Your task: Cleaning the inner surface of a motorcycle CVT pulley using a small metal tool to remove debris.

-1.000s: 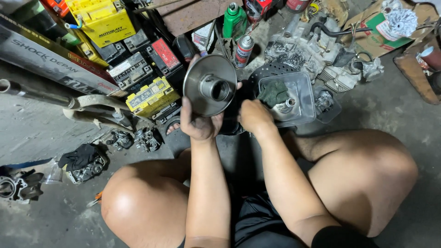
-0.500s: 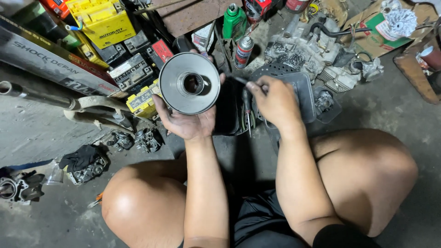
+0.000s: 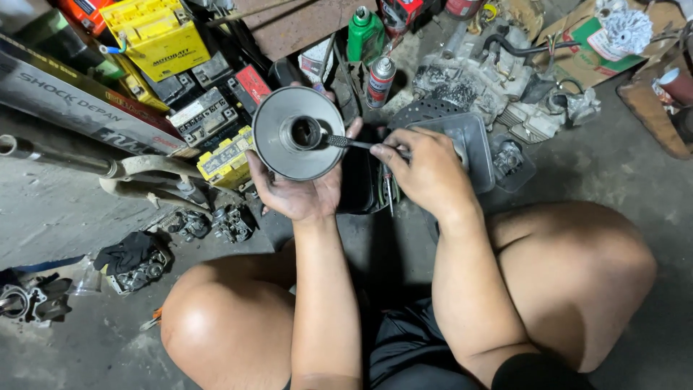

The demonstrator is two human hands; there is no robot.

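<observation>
The left hand [image 3: 299,191] cups a round grey metal pulley disc [image 3: 299,133] from below, grip clenched on its rim, far of the knees. The right hand [image 3: 426,170] pinches a thin metal brush tool [image 3: 350,143], tip at the disc's centre hub. A clear plastic tray [image 3: 473,141] lies just behind; a silver spray can [image 3: 380,81] stands farther off on the concrete floor [image 3: 635,159].

You get flat, soft light from above with no hard glare. The metal disc [image 3: 299,142] above your left hand's fingers [image 3: 289,195] shows only a dull sheen. Deep shadow pools under your wrists and between your knees. The centre is sharp; the floor [image 3: 58,209] far left of the fingers bends slightly and the clutter in the corners goes soft.
</observation>
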